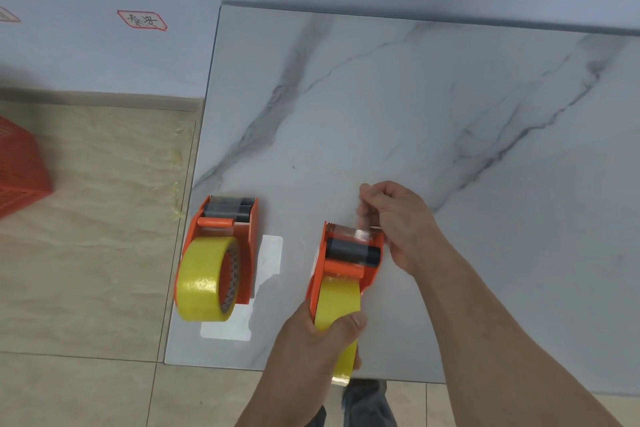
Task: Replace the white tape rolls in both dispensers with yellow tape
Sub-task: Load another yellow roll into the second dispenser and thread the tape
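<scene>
While hands point(313, 336) grip 1, 2 dispensers point(221, 253) hold 2 yellow rolls point(204, 282).

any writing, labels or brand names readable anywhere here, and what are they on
Red-bordered wall label: handwritten characters in black, too blurred to read with confidence.
Second red-bordered label at the left edge: cut off, unreadable.
Core of the yellow tape roll in the left dispenser: a printed pattern, too small to read.
White patch on the table: blank.
Nothing else carries text.
</scene>
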